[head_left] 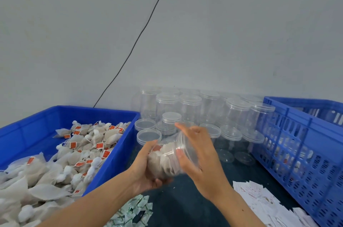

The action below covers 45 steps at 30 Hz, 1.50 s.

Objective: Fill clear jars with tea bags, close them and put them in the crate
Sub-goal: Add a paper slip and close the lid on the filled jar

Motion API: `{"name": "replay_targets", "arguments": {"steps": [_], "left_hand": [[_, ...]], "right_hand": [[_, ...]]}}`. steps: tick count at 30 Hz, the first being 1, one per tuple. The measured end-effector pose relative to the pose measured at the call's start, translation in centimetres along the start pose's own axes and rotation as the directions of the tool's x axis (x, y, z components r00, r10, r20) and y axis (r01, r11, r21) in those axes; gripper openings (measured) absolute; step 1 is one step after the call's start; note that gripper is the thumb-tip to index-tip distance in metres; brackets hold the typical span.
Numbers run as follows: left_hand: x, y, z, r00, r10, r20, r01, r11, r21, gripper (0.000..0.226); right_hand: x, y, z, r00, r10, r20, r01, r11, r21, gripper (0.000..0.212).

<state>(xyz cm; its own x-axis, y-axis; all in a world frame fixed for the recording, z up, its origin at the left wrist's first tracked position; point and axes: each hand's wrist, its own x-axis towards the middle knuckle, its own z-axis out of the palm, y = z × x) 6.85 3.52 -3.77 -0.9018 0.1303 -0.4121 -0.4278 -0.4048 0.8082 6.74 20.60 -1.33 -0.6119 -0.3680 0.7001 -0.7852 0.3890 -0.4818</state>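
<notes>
Jar (169, 160) of clear plastic, packed with pale tea bags, lies tilted on its side in the air above the dark table (189, 206), its wide mouth turned toward the right. The person's left hand (146, 169) cups it from below, fingers curled around the base end. The right hand (199, 154) covers the mouth end, thumb and fingers curved about the transparent rim; whether a lid sits under that palm cannot be told through the blur. Loose tea bags (55, 167) with orange tags fill the blue tray (115, 160) at left. Behind the hands, empty clear jars (191, 109) with lids stand and lie stacked against the grey wall (222, 31), and separate lids (148, 136) rest just beside the tray. A blue slotted crate (300, 154) stands at right. White paper slips (263, 200) and green-printed sachets (132, 212) lie on the near table edge.
</notes>
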Motion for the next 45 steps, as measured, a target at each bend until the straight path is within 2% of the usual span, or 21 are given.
{"name": "replay_targets", "arguments": {"steps": [3,6,9,11,14,16,20,22,24,28,32,34,37,41,45], "left_hand": [[0.1,0.6,-0.8,0.984,-0.175,0.043,0.173,0.984,0.051,0.069],[0.3,0.8,-1.2,0.947,-0.310,0.082,0.293,0.941,0.172,0.066],[0.3,1.0,-1.2,0.907,-0.410,0.095,0.367,0.882,0.295,0.071],[0.3,1.0,-1.2,0.895,-0.439,0.075,0.404,0.872,0.277,0.071],[0.2,0.8,-1.5,0.912,-0.409,0.030,0.399,0.901,0.169,0.064],[0.2,0.5,-1.6,0.929,-0.370,0.017,0.366,0.925,0.100,0.060],[0.5,-0.3,-1.1,0.986,-0.166,-0.027,0.167,0.985,0.048,0.056],[0.5,-0.5,-0.7,0.995,-0.084,-0.055,0.086,0.996,0.032,0.054],[0.4,-0.5,-0.4,0.996,-0.061,-0.058,0.064,0.996,0.059,0.056],[0.1,0.0,-0.5,0.994,-0.104,-0.023,0.106,0.985,0.139,0.066],[0.0,0.6,-1.3,0.948,-0.304,0.094,0.278,0.936,0.217,0.074],[-0.1,0.9,-1.6,0.904,-0.404,0.143,0.352,0.890,0.290,0.069],[-0.3,1.0,-1.8,0.841,-0.496,0.218,0.388,0.832,0.397,0.057],[0.4,0.8,-2.7,0.849,-0.467,0.246,0.334,0.836,0.436,0.074],[1.0,0.3,-2.3,0.898,-0.369,0.238,0.275,0.895,0.352,0.084]], "right_hand": [[0.0,0.5,-0.3,0.984,-0.164,0.073,0.168,0.984,-0.053,0.054],[-0.3,1.7,-0.4,0.949,-0.297,0.107,0.308,0.945,-0.106,0.054],[0.0,2.5,-0.5,0.947,-0.303,0.107,0.312,0.947,-0.075,0.055],[0.2,2.6,-0.5,0.966,-0.243,0.090,0.243,0.970,0.008,0.051],[0.4,2.2,-0.5,0.990,-0.089,0.111,0.076,0.990,0.118,0.044],[0.6,1.6,-0.4,0.987,0.029,0.157,-0.049,0.992,0.119,0.041],[0.8,1.0,0.1,0.954,0.259,0.154,-0.274,0.958,0.087,0.053],[0.7,0.9,0.2,0.944,0.312,0.106,-0.323,0.939,0.116,0.038],[0.5,0.8,0.1,0.955,0.290,0.058,-0.295,0.946,0.135,0.028],[0.5,1.0,-0.6,0.988,0.135,0.074,-0.145,0.977,0.154,0.037],[0.5,1.5,-1.6,0.974,-0.085,0.208,0.071,0.995,0.076,0.044],[0.6,1.6,-2.0,0.955,-0.194,0.227,0.189,0.981,0.040,0.043],[0.8,1.6,-2.2,0.915,-0.314,0.253,0.334,0.942,-0.041,0.044],[0.6,1.7,-2.1,0.935,-0.239,0.263,0.252,0.968,-0.016,0.043],[0.2,1.5,-2.0,0.979,-0.090,0.185,0.072,0.992,0.103,0.042]]}}
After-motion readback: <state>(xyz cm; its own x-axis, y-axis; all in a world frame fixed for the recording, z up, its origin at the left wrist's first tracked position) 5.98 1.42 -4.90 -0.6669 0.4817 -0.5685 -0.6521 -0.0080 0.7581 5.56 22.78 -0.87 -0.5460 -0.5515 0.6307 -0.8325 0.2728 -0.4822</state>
